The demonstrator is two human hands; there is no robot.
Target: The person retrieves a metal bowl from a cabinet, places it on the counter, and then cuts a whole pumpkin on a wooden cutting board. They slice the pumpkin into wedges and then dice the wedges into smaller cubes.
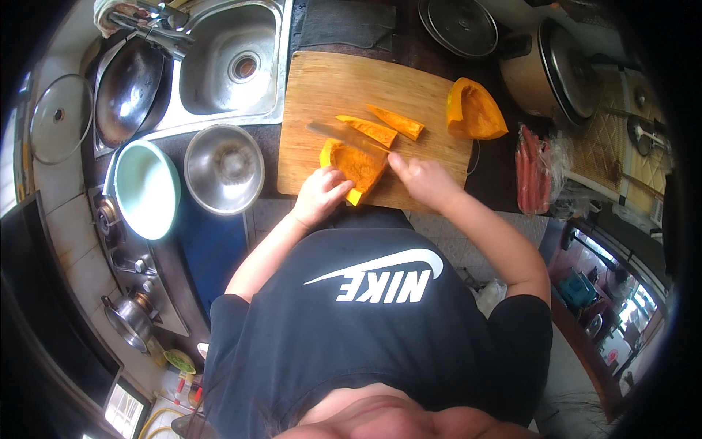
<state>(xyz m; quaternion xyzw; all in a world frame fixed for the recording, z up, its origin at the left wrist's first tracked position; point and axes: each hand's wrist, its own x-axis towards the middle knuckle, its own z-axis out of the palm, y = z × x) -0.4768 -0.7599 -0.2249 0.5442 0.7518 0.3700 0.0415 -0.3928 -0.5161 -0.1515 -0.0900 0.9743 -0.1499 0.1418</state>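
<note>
On the wooden cutting board (312, 82) lies a hollowed pumpkin piece (355, 164), its lower left side held by my left hand (323, 195). My right hand (419, 178) grips the handle of a kitchen knife (345, 135); the blade extends to the left over the top edge of that piece. Two cut pumpkin wedges, one nearer the blade (368, 129) and one farther up (398, 122), rest just beyond the knife. A larger pumpkin chunk (476, 110) sits at the board's right edge. The knife's handle is mostly hidden in my fist.
Left of the board are a steel bowl (224, 169), a mint-green basin (147, 189), a sink (230, 60) and a wok (129, 90). To the right lie bagged red sausage-like items (532, 173) and a lidded pot (535, 71). A round lid (460, 24) is at the back.
</note>
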